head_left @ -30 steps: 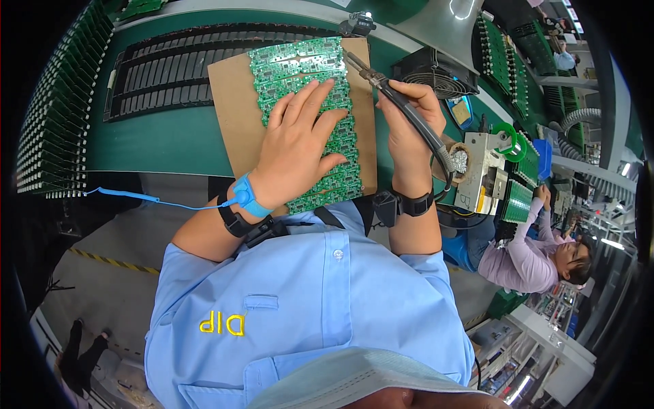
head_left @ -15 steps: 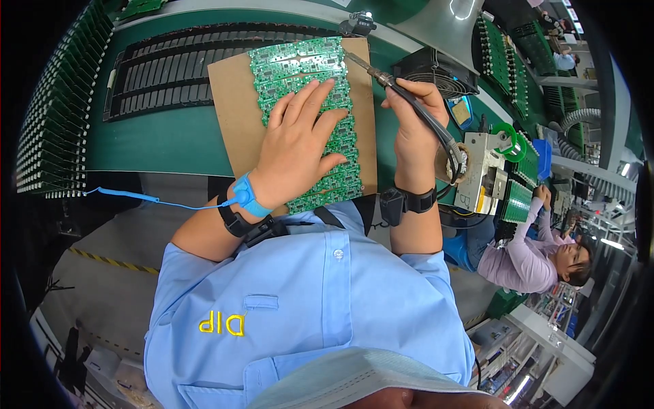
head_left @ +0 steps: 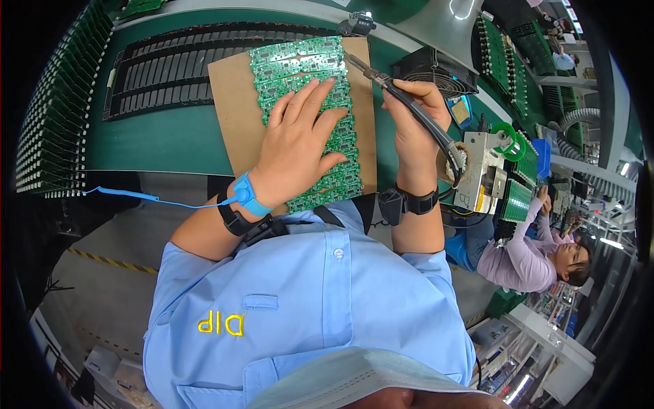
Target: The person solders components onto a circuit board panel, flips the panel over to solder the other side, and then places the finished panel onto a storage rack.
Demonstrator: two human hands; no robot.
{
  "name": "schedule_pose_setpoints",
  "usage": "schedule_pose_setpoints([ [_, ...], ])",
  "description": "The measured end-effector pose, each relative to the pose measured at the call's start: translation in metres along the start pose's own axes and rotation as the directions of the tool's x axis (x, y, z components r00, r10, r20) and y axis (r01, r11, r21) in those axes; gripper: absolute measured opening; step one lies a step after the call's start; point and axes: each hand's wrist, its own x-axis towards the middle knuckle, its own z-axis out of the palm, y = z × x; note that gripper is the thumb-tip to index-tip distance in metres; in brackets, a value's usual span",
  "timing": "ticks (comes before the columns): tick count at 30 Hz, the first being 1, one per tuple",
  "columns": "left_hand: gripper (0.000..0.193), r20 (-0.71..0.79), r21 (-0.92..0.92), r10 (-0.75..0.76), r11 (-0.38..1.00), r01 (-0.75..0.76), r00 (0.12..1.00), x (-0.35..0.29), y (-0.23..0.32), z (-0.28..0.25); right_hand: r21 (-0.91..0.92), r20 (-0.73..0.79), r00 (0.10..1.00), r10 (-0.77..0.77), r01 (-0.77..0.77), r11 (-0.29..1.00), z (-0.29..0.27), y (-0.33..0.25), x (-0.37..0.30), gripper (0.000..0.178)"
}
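Note:
A green panel of circuit boards lies on a brown sheet of cardboard, partly over the bench's near edge. My left hand rests flat across the middle of the panel, fingers spread. It covers part of the boards and wears a blue wrist strap with a coiled cord. In my right hand is a soldering iron, held like a pen, its cable trailing back over the wrist. The iron's tip is at the panel's upper right edge; whether it touches I cannot tell.
Behind the cardboard lies a black slotted tray. Upright boards fill a rack at the left. To the right are a fan, a sponge dish, a white metal box and a green solder reel. A co-worker sits farther right.
The soldering iron and my right hand have shifted very slightly, with the iron's handle a little lower. My left hand and the panel stay in place.

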Motion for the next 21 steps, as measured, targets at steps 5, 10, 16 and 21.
schedule_pose_setpoints([
  [5, 0.067, -0.003, -0.003, 0.0, 1.0, 0.0, 1.0, 0.0, 0.001, 0.001, 0.008, -0.037, 0.999, -0.012, 0.012, 1.0, -0.005, -0.002, -0.008, 0.02],
  [10, 0.067, -0.009, -0.013, 0.0, 1.0, 0.0, 1.0, -0.004, 0.0, 0.001, -0.121, -0.179, 0.983, -0.046, 0.024, 0.992, -0.026, -0.006, -0.049, 0.022],
  [16, 0.066, 0.012, 0.022, 0.029, 0.999, -0.03, 0.999, 0.003, 0.003, -0.003, -0.393, -0.48, 0.846, -0.231, 0.028, 0.919, -0.083, 0.018, -0.139, 0.025],
  [21, 0.067, 0.032, 0.072, 0.047, 0.996, -0.049, 0.998, 0.005, 0.003, -0.003, -0.636, -0.512, 0.811, -0.285, -0.135, 0.76, -0.109, 0.034, -0.173, 0.025],
])
